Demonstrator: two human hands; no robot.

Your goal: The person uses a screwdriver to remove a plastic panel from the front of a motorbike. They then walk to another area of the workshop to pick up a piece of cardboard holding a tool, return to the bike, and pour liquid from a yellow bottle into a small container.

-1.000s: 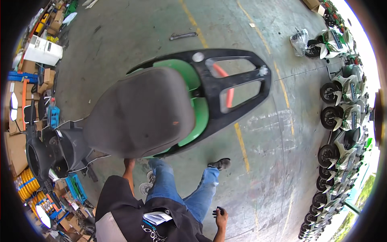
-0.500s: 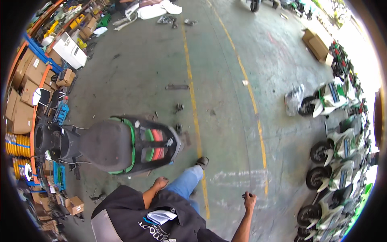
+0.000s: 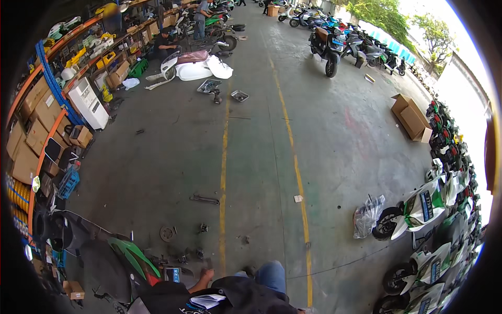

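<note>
The left hand is hanging at the lower edge, its fingers too unclear to tell spread or closed; the right hand is not showing. Just beside, lower left, the green-and-black scooter is standing. Loose parts are lying lower centre, none being fitted; work is looking unfinished. Shelving is bounding the left, parked scooters the right; broad floor is running between.

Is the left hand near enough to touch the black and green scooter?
Probably yes: the left hand is near the scooter at its rear, and nothing seems to stand between them.
</note>
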